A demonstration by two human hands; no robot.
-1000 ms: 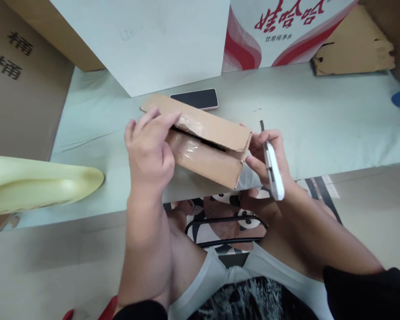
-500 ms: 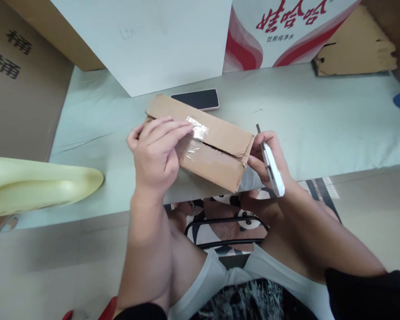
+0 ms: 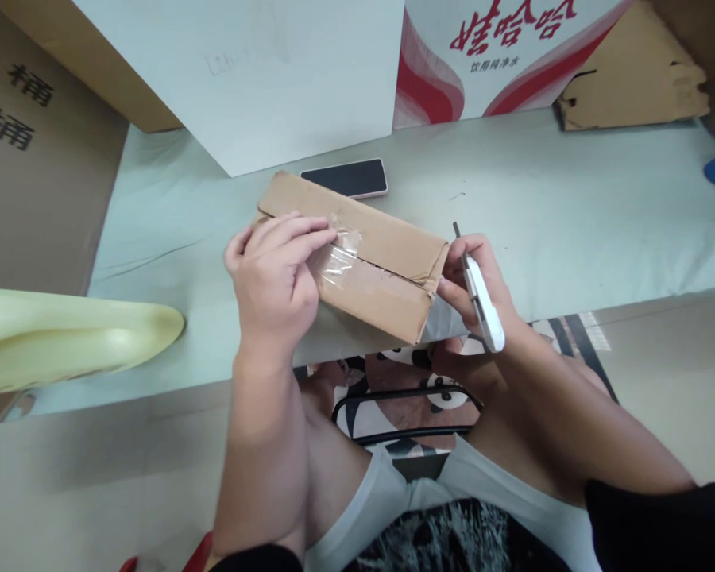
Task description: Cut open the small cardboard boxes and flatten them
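A brown cardboard box [image 3: 387, 298] lies slanted across the table, with clear tape [image 3: 341, 258] over the middle of its lengthwise seam. My left hand [image 3: 280, 270] grips its left end, the fingers stretched over the top as far as the tape and the thumb bent in underneath them. In my right hand [image 3: 477, 274] is a white utility knife [image 3: 481, 306], its dark blade out and pointing away from me. Fingers of that same hand touch the right end of the box, so the blade stands just beside that end, apart from the tape.
Behind the box lies a dark-faced phone-like slab [image 3: 351, 178]. A large white carton [image 3: 262, 87] with a red-patterned side stands at the back, and flattened cardboard [image 3: 625, 87] leans at back right. A pale yellow curved object [image 3: 83, 330] juts in from the left over the table [image 3: 572, 206].
Both hands keep their holds, and the box has barely shifted. The glare on the tape has changed, and the whole view has moved slightly.
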